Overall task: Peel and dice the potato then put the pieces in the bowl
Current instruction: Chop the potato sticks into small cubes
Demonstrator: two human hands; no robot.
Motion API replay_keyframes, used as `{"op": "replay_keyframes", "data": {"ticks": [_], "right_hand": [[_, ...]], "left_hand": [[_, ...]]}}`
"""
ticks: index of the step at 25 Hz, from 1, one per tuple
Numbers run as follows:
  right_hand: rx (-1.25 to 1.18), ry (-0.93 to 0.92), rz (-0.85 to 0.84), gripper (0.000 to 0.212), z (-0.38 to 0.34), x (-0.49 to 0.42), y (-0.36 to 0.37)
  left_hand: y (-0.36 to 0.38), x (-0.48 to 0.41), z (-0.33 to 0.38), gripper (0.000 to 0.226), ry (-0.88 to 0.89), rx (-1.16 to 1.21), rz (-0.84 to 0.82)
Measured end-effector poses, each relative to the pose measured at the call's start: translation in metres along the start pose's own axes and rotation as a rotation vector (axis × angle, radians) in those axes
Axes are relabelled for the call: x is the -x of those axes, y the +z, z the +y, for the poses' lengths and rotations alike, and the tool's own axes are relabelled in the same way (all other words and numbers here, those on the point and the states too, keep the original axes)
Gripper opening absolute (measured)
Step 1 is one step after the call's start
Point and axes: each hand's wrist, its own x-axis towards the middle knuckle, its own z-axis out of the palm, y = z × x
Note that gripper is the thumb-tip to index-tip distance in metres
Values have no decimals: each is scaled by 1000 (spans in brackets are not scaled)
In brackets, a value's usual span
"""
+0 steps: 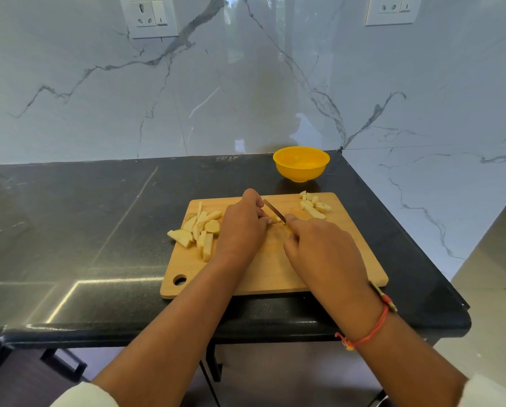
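on the board (pixel 263 268), a strip (pixel 275 221) pinched by the left hand (pixel 241 227) is diced with the knife (pixel 273 210) gripped by the right hand (pixel 319 248); wedges (pixel 200 230) uncut, bowl (pixel 300 173) unfilled.

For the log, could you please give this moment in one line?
stage: dicing; right hand: grips steel knife; left hand: holds pale potato strip; yellow plastic bowl: empty

Matt wooden cutting board (pixel 263 274), glossy black stone counter (pixel 99 230), shiny yellow plastic bowl (pixel 301 168).

Home kitchen: black stone counter (pixel 99 215), marble wall (pixel 187 83) w/ sockets (pixel 149 16), chopping board (pixel 260 274)
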Motion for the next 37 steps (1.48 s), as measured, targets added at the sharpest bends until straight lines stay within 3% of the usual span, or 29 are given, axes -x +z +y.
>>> {"op": "replay_keyframes", "data": {"ticks": [11,20,29,32,37], "right_hand": [[34,16,-121,48,2,-9,23],[98,-2,-220,49,18,22,-8],[87,29,-48,46,25,36,-23],[56,34,-38,48,20,30,-17],[30,-47,-49,45,6,22,-3]], "left_hand": [[1,-1,-1,16,11,0,23],[2,0,-1,21,34,-24,16],[3,-3,-2,20,28,23,-22],[1,-3,-3,20,36,92,40],[-4,-3,-3,21,10,171,286]]}}
